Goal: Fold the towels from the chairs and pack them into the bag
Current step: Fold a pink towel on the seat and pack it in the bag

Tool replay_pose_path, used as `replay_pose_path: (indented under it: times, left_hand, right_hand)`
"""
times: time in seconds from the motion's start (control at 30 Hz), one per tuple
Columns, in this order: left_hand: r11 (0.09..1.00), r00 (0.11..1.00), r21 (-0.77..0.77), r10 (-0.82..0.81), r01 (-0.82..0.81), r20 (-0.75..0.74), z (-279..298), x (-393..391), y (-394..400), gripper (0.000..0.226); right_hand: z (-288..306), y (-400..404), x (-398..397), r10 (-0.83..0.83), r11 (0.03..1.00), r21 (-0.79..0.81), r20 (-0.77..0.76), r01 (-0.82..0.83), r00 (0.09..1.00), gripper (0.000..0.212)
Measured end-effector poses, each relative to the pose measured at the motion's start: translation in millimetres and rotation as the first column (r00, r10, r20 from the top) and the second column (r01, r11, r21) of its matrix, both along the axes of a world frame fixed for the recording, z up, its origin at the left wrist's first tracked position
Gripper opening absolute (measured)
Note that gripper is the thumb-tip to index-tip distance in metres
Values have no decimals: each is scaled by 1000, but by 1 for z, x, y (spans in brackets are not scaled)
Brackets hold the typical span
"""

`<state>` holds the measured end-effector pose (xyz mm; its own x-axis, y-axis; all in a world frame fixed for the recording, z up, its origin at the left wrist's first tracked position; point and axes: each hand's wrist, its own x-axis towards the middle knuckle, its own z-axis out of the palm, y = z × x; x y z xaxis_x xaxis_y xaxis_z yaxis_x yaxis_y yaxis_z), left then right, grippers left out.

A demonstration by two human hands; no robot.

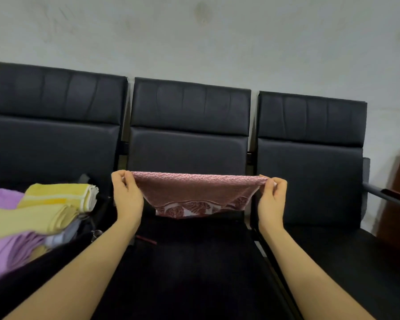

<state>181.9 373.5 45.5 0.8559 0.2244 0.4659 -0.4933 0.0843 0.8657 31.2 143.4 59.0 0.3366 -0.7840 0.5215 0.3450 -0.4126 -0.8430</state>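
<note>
both hands are up over the middle seat (pixel 187 153) of the bench: the left hand (pixel 127 192) pinches one top corner of the pink towel (pixel 194 192), the right hand (pixel 273 195) pinches the other, so it hangs stretched between them, its patterned hem drooping toward the seat. at the bench's left end, folded yellow towels (pixel 56 199) and purple ones (pixel 0 245) sit stacked in the dark bag (pixel 32 269). if either pinch slackens, that corner could drop and the fold would come out crooked.
</note>
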Motion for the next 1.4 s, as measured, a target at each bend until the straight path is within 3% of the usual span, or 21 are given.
replay_pose_path:
  times: [0.13, 0.3, 0.43, 0.6, 1.0, 1.13, 1.27, 1.33, 1.4]
  left_hand:
    - [991, 994, 112, 84, -77, -67, -44, -17, 12, 12]
    - [894, 964, 424, 223, -144, -143, -91, -35, 24, 15]
    - [746, 949, 650, 291, -144, -124, -120, -42, 32, 21]
    - [486, 944, 851, 329, -196, 29, -133, -29, 28, 24]
    - [311, 927, 878, 217, -363, 307, -121, 52, -22, 14]
    - [265, 930, 900, 222, -345, 292, -129, 75, -36, 12]
    - [197, 961, 958, 222, -209, 164, -138, 85, -46, 19]
    - [200, 969, 959, 187, -200, 162, -143, 84, -47, 18]
    - [228, 975, 949, 91, -218, 202, -150, 79, -49, 24]
  right_hand:
    - [-34, 6, -18, -35, 999, -4, -121, 35, 992, 15]
    - [-93, -1, -35, -178, 984, -42, -366, 174, 914, 17]
    - [-123, 3, -46, -223, 972, -52, -520, 231, 825, 18]
    - [-133, 1, -47, -134, 990, -28, -528, 141, 839, 17]
    - [-129, -43, 14, -248, 969, -157, -629, 192, 737, 15]
    - [-133, -53, 34, -270, 963, -194, -661, 188, 700, 14]
    - [-140, -57, 45, -295, 955, -230, -700, 186, 650, 12]
    - [-147, -56, 47, -394, 914, -364, -700, 177, 595, 13]
    - [-157, -54, 47, -535, 811, -574, -647, 115, 544, 25]
